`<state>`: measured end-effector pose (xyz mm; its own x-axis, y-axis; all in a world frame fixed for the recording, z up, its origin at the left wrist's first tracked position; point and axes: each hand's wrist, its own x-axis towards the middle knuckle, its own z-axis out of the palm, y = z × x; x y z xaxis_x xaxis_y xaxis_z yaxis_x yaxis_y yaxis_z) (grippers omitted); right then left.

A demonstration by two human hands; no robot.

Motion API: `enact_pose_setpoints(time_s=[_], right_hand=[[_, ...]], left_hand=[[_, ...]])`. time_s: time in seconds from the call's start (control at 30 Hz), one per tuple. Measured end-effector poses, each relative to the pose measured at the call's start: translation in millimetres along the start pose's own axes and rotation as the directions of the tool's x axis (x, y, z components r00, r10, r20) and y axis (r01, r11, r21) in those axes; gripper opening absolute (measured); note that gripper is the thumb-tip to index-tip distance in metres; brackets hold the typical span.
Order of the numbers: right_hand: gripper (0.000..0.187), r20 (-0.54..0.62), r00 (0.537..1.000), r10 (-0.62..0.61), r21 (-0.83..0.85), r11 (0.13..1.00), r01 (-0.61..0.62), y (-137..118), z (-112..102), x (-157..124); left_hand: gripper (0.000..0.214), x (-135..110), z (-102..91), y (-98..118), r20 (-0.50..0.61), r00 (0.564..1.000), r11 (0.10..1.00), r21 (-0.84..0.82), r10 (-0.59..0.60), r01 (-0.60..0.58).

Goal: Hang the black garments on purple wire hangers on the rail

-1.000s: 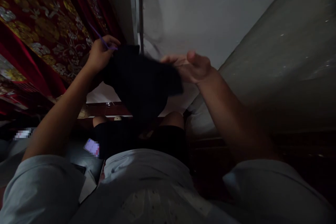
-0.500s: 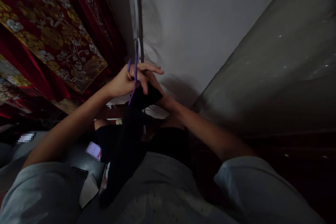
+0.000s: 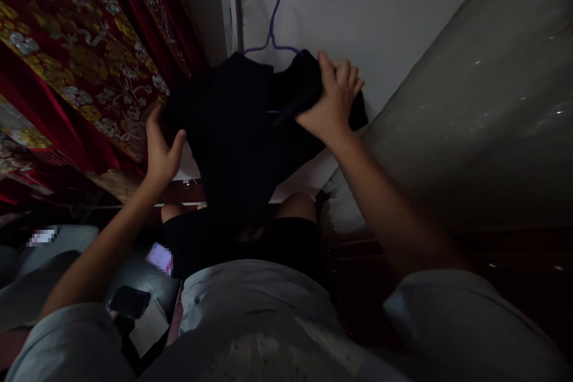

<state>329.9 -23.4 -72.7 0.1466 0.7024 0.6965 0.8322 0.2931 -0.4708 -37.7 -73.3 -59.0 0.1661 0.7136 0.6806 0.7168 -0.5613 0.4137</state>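
A black shirt (image 3: 233,125) hangs spread out on a thin purple clothes hanger (image 3: 271,27), whose hook points up in front of the pale wall. At its left side, my left hand (image 3: 162,146) is around the sleeve end; the thumb stands apart from the fingers, which are partly hidden in the dark. My right hand (image 3: 333,98) grips the shirt's right shoulder, fingers over the top and thumb side toward the neck opening. The lower part of the shirt drops toward my knees, where its outline merges with my black shorts (image 3: 286,245).
Red embroidered cloth (image 3: 89,42) hangs on the left. A large plastic-wrapped panel or roll (image 3: 470,113) leans at the right. Lower left, a dark surface holds a lit phone (image 3: 160,257), a dark phone-like object (image 3: 129,302) and a pale paper-like item (image 3: 150,327).
My hands were together in front of the wall, bunching black cloth and the hanger. They have moved apart, the shirt is spread between them, and the hanger now faces me upright.
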Motion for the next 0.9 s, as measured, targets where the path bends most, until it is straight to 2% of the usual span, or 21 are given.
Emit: enact_pose_setpoints(time_s=[0.03,0.07,0.1,0.17,0.23,0.3,0.4,0.47,0.57,0.63,0.67,0.73,0.8,0.9], right_hand=[[0.087,0.020,1.000,-0.011,-0.023,1.000,0.011,-9,-3,6],[0.091,0.046,0.999,-0.021,-0.052,0.998,0.023,-17,-6,11],[0.094,0.078,0.996,-0.034,-0.076,0.996,0.040,-26,-9,15],[0.095,0.133,0.989,-0.065,-0.095,0.992,0.078,-39,-14,16],[0.088,0.160,0.981,-0.105,-0.075,0.990,0.118,-45,-18,12],[0.084,0.166,0.976,-0.139,-0.061,0.987,0.150,-41,-18,6],[0.090,0.171,0.972,-0.161,-0.099,0.979,0.180,-24,-11,-5],[0.093,0.165,0.972,-0.170,-0.119,0.974,0.191,-11,-3,-11],[0.095,0.135,0.972,-0.194,-0.113,0.971,0.210,3,8,-16],[0.097,0.133,0.967,-0.219,-0.097,0.968,0.233,7,11,-15],[0.097,0.135,0.964,-0.229,-0.087,0.966,0.241,9,11,-14],[0.095,0.125,0.965,-0.231,-0.056,0.969,0.239,12,10,-14],[0.088,0.072,0.977,-0.202,0.023,0.979,0.200,14,12,-21],[0.062,-0.061,0.998,-0.033,0.296,0.954,0.050,14,30,-57]], left_hand=[[0.071,-7,6.7,4,-0.116,0.988,0.992,0.097,0.097,-0.086],[0.068,-12,14.1,10,-0.181,0.965,0.971,0.181,0.190,-0.157],[0.060,-16,22.0,17,-0.171,0.949,0.944,0.247,0.265,-0.219],[0.047,-19,38.5,32,0.032,0.954,0.915,0.275,0.297,-0.294],[0.050,-17,54.8,44,0.261,0.937,0.915,0.269,0.232,-0.301],[0.057,-13,69.5,53,0.405,0.909,0.917,0.320,0.096,-0.239],[0.057,-11,87.5,58,0.472,0.877,0.873,0.463,-0.096,-0.154],[0.059,-15,97.6,60,0.512,0.846,0.843,0.512,-0.146,-0.164],[0.062,-26,112.4,62,0.590,0.769,0.810,0.561,-0.247,-0.170],[0.058,-35,122.0,62,0.615,0.721,0.796,0.587,-0.320,-0.147],[0.053,-40,126.7,62,0.624,0.712,0.801,0.581,-0.324,-0.145],[0.038,-50,135.4,60,0.638,0.723,0.831,0.531,-0.265,-0.164],[0.028,-64,144.1,57,0.621,0.758,0.869,0.470,-0.198,-0.158],[0.024,-90,159.0,52,0.537,0.824,0.925,0.377,-0.182,-0.042]])
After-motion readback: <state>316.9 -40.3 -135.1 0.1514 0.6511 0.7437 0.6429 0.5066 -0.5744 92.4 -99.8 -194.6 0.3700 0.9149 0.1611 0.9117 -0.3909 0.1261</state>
